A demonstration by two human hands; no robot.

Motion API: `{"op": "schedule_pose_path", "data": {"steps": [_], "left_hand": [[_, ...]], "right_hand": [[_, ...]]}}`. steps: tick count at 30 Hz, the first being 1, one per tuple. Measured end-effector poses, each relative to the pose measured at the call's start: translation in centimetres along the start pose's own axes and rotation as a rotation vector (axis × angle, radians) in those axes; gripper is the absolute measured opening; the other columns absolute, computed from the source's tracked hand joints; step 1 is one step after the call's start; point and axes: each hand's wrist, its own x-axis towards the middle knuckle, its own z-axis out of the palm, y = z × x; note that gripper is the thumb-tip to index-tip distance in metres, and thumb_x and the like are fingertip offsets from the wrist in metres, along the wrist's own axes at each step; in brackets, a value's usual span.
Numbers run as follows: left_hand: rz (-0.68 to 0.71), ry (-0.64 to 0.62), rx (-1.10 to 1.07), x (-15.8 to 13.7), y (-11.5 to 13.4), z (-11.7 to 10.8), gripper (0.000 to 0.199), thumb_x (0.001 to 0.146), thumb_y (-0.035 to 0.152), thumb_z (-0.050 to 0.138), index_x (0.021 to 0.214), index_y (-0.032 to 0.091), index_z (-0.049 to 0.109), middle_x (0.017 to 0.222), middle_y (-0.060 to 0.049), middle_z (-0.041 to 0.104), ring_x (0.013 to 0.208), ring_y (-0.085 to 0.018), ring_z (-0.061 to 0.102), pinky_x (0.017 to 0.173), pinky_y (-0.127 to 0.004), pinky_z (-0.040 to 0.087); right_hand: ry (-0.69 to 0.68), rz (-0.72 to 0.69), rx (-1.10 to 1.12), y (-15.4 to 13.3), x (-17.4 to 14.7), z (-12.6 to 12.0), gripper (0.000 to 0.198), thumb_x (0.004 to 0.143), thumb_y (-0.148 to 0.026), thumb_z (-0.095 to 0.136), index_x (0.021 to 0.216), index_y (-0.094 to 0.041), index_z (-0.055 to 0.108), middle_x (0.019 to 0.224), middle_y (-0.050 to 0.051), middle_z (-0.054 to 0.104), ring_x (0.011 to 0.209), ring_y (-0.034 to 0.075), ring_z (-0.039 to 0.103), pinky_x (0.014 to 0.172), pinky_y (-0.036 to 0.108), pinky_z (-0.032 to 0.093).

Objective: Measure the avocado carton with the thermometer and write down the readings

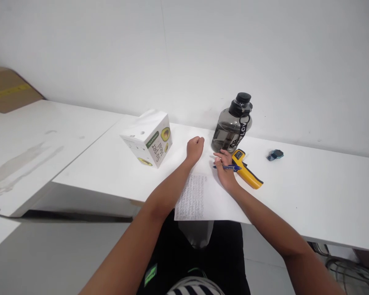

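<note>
My left hand [195,149] is closed in a fist on the white table, with its forearm across the left edge of a sheet of paper [192,198]. Dense handwriting covers the sheet's left part; the part to the right is blank. In my right hand [225,174] is a blue pen [233,167], lying sideways between thumb and fingers. That hand rests by the paper's upper right. Close beside it lies a yellow and black infrared thermometer [248,174]. A large dark see-through water bottle [229,129] stands upright just beyond my right fingers.
A white box with avocado pictures [158,149] stands left of my left hand. A small blue-black device [275,155] lies at the right. A cardboard box [12,90] sits far left. The wall [184,61] borders the table's back; cables [353,268] hang below right.
</note>
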Motion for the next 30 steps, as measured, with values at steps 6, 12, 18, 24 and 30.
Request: {"op": "schedule_pose_path", "data": {"steps": [6, 12, 18, 24, 30], "left_hand": [[0.029, -0.118, -0.060, -0.2, 0.5, -0.3, 0.043, 0.085, 0.028, 0.057, 0.052, 0.023, 0.030, 0.053, 0.005, 0.027, 0.057, -0.012, 0.029, 0.059, -0.030, 0.025], [0.025, -0.324, -0.163, -1.2, 1.3, 0.4, 0.022, 0.082, 0.028, 0.054, 0.068, 0.019, 0.069, 0.057, 0.004, 0.046, 0.062, -0.013, 0.042, 0.064, -0.028, 0.034], [-0.133, -0.368, -0.300, -1.7, 1.7, 0.9, 0.030, 0.088, 0.031, 0.051, 0.077, 0.016, 0.074, 0.047, 0.008, 0.028, 0.048, -0.010, 0.025, 0.052, -0.027, 0.021], [-0.198, -0.400, -0.298, -2.6, 2.2, 1.2, 0.030, 0.090, 0.033, 0.055, 0.083, 0.014, 0.077, 0.044, 0.009, 0.029, 0.044, -0.009, 0.025, 0.049, -0.026, 0.021], [-0.183, -0.431, -0.270, -3.6, 2.8, 1.2, 0.029, 0.089, 0.033, 0.057, 0.090, 0.013, 0.078, 0.044, 0.008, 0.032, 0.045, -0.009, 0.029, 0.050, -0.026, 0.024]], "right_hand": [[0.136, 0.011, -0.064, 0.1, 0.0, 0.1, 0.059, 0.096, -0.075, 0.044, 0.125, -0.027, 0.063, 0.147, 0.013, 0.039, 0.115, 0.025, 0.059, 0.104, 0.052, 0.052], [0.129, -0.016, -0.035, 0.3, 0.2, 0.0, 0.053, 0.097, -0.072, 0.045, 0.117, -0.027, 0.063, 0.138, 0.013, 0.045, 0.115, 0.025, 0.058, 0.100, 0.050, 0.054], [0.144, 0.009, 0.019, 0.7, 0.2, 0.0, 0.044, 0.096, -0.066, 0.052, 0.112, -0.027, 0.063, 0.144, 0.011, 0.041, 0.105, 0.022, 0.060, 0.095, 0.048, 0.056], [0.148, -0.020, 0.028, 0.7, 0.4, -0.1, 0.037, 0.097, -0.060, 0.051, 0.099, -0.027, 0.066, 0.141, 0.011, 0.045, 0.130, 0.029, 0.051, 0.101, 0.050, 0.052], [0.142, 0.008, 0.114, 0.6, 0.4, -0.3, 0.031, 0.094, -0.056, 0.055, 0.094, -0.026, 0.063, 0.139, 0.012, 0.048, 0.122, 0.027, 0.055, 0.090, 0.046, 0.057]]}}
